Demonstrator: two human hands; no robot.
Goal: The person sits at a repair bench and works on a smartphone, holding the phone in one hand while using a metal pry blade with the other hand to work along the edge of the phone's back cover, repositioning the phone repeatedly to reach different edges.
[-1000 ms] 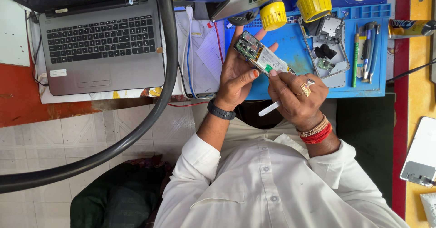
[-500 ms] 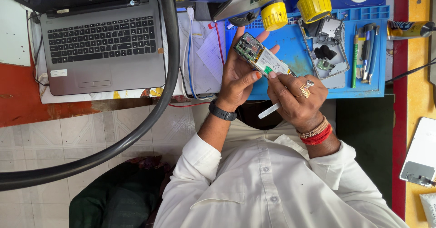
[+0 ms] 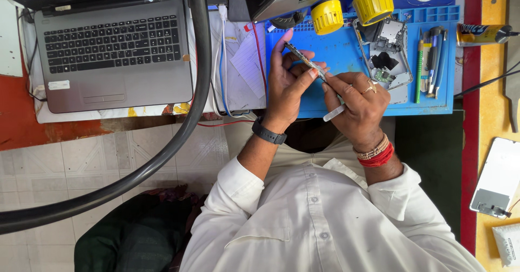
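- While the left hand [image 3: 287, 85] pinches the circuit board [image 3: 304, 60] edge-on above the blue mat [image 3: 346, 60], the right hand [image 3: 357, 101] grips a white tool [image 3: 334, 112] against it.
- Slipping could scratch components.

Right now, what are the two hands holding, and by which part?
The left hand holds a small circuit board edge-on, pinched along its sides. The right hand grips a slim white tool near its tip, against the board.
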